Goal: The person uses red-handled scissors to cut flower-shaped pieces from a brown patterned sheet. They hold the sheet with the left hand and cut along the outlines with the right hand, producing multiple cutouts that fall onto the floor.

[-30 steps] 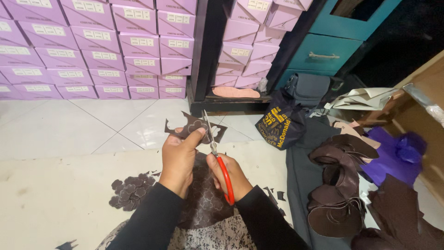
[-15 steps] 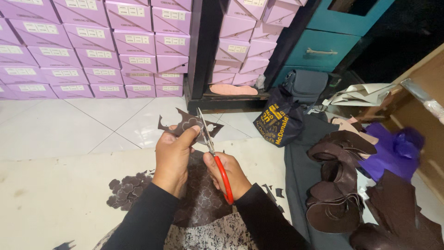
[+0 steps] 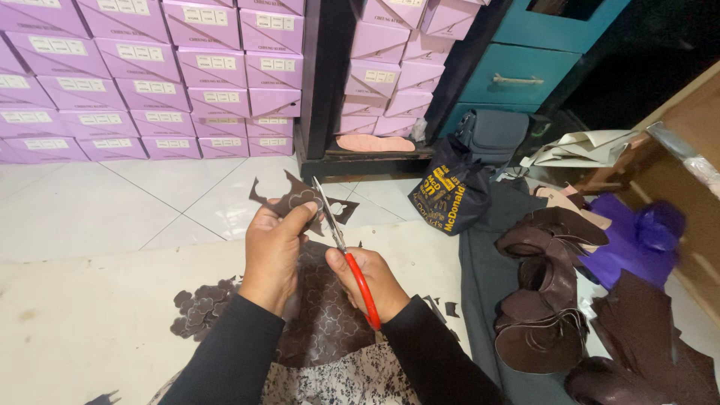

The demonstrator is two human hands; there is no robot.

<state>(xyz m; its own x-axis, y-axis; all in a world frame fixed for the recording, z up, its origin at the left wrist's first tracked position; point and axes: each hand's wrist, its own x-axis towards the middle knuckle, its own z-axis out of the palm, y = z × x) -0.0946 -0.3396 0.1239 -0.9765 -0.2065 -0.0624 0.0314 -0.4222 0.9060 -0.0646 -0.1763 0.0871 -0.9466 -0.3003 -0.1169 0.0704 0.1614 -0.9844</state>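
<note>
While the right hand (image 3: 373,281) sits just right of the frame's centre, its fingers are closed through the red handles of the scissors (image 3: 346,255), gripping them. The steel blades point up and slightly left, toward the middle of the frame, and meet the dark brown leather sheet (image 3: 296,202) at its right edge.

The left hand (image 3: 274,251), immediately left of the scissors, is closed on that same sheet: the thumb and fingertips pinch its upper part, and the ragged, cut-out edge stands above the knuckles. The lower part of the sheet hangs down between the two wrists toward the bottom centre of the frame, where it shows a pattern of small lobed outlines. Both forearms are covered by black sleeves.

Lower left of the hands, a pile of small brown cut pieces (image 3: 202,307) lies on a pale mat (image 3: 82,315). A few dark scraps (image 3: 442,306) lie on the same mat just right of the right wrist.

At the right of the frame, curled brown leather pieces (image 3: 544,300) are heaped on a grey cloth (image 3: 487,277), with purple material (image 3: 637,240) beyond them. A black bag with yellow print (image 3: 450,191) stands above the centre right, in front of a teal cabinet (image 3: 529,60). Stacks of lilac boxes (image 3: 150,75) fill the upper left of the frame, behind a white tiled floor (image 3: 90,202).
</note>
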